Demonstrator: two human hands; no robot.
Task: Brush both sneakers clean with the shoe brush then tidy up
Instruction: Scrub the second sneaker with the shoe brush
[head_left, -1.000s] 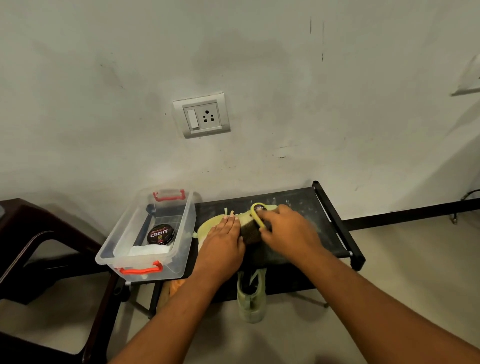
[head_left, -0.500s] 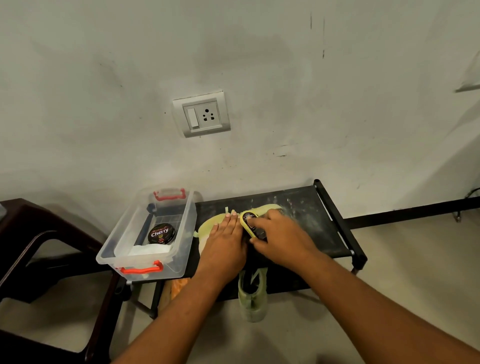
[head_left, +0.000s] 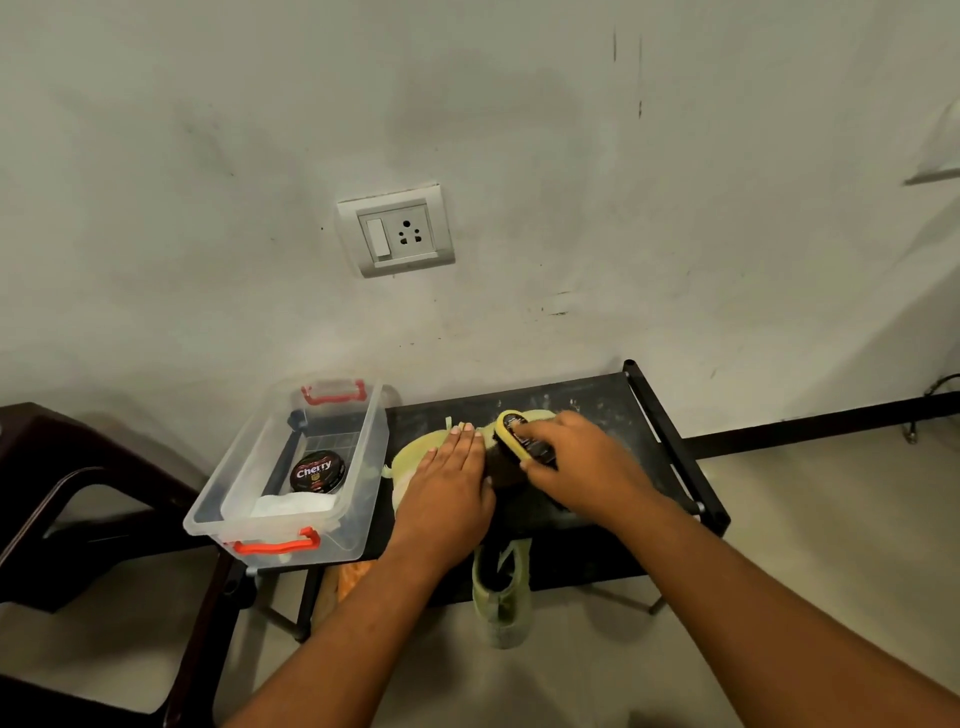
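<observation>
A pale yellow-green sneaker (head_left: 415, 452) lies on the black rack top (head_left: 597, 405), mostly hidden under my hands. My left hand (head_left: 447, 483) lies flat on it with straight fingers, pressing it down. My right hand (head_left: 576, 462) grips the shoe brush (head_left: 514, 431), a yellow-backed brush with a dark label and dark bristles, held against the sneaker just right of my left hand. The second sneaker (head_left: 501, 597), same pale green, sits lower down at the rack's front edge, its opening facing up.
A clear plastic box (head_left: 291, 467) with red handles stands on the rack's left end, holding a round Cherry polish tin (head_left: 318, 472) and a white cloth (head_left: 293, 504). A dark brown chair (head_left: 78, 499) stands at left. The wall with a socket (head_left: 397, 231) is right behind.
My right hand has stroked the brush back and forth over the sneaker, first leftward beside my left fingers, now turned so its label faces up. My left hand stays pressing.
</observation>
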